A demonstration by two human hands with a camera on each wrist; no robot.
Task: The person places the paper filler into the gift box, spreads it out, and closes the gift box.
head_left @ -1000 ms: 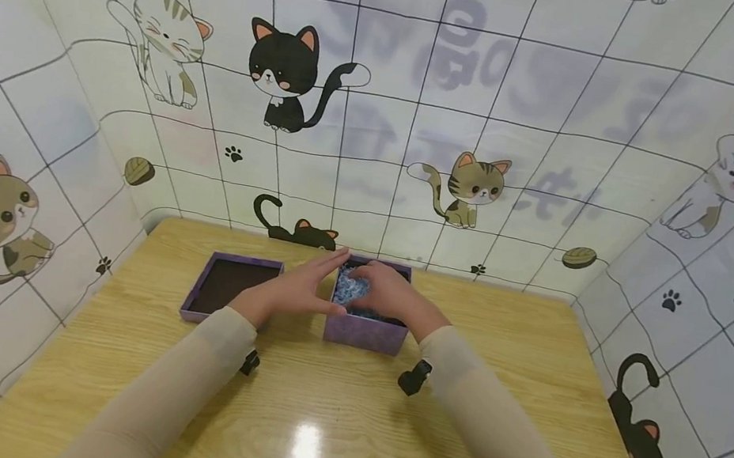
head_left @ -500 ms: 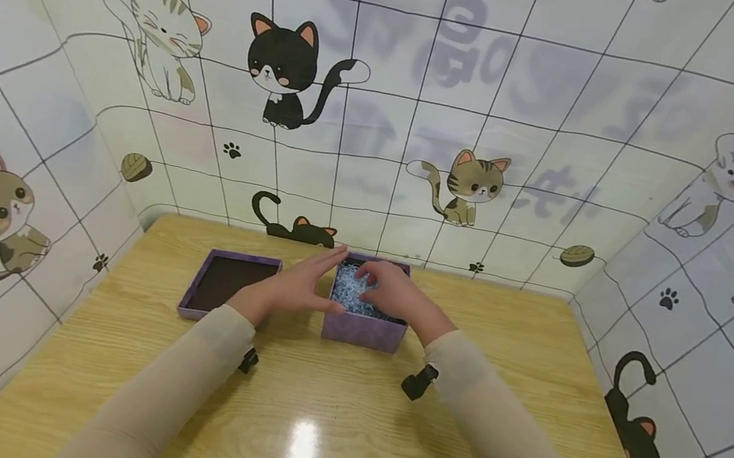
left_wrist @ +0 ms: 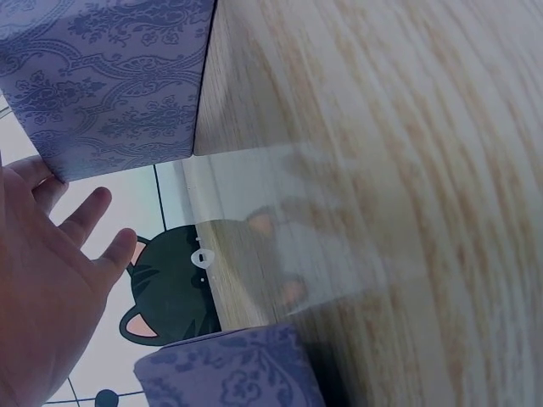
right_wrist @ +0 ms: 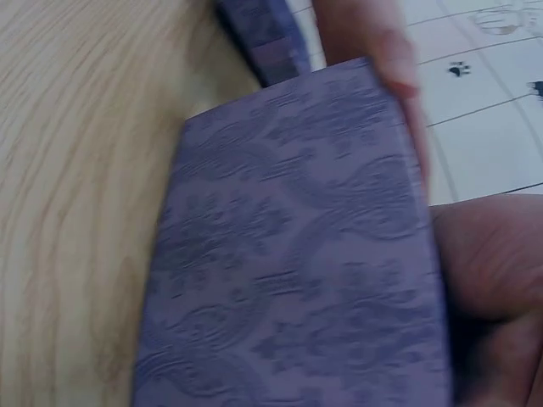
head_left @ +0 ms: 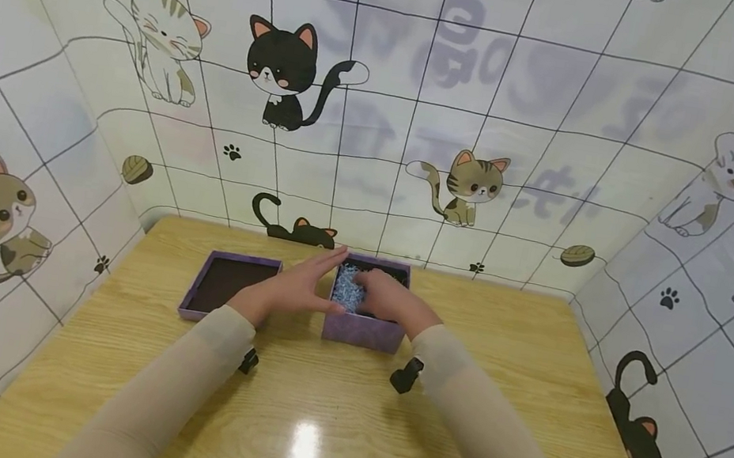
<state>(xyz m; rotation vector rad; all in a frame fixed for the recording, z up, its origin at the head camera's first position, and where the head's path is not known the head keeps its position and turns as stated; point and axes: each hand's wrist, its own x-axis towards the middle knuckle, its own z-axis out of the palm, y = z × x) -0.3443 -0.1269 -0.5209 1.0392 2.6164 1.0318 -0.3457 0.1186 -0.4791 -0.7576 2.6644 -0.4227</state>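
A purple patterned box stands uncovered on the table, with pale blue shredded paper inside, mostly at its left side. My left hand touches the box's left side with spread, fairly straight fingers, thumb by the front corner and fingers toward the back. In the left wrist view, two fingers stick out apart from the box. My right hand reaches into the box over the shredded paper; its fingertips are partly hidden there. The right wrist view shows the box's patterned outer wall, the hand behind it.
Left of the box lies its shallow purple lid, dark inside face up. A wooden table carries both. White sheeting printed with cats and grid lines rises behind and at both sides.
My right hand lifts slightly, then goes lower into the box. The shredded paper looked more spread half a second ago and now lies more to the left. My left hand stays put.
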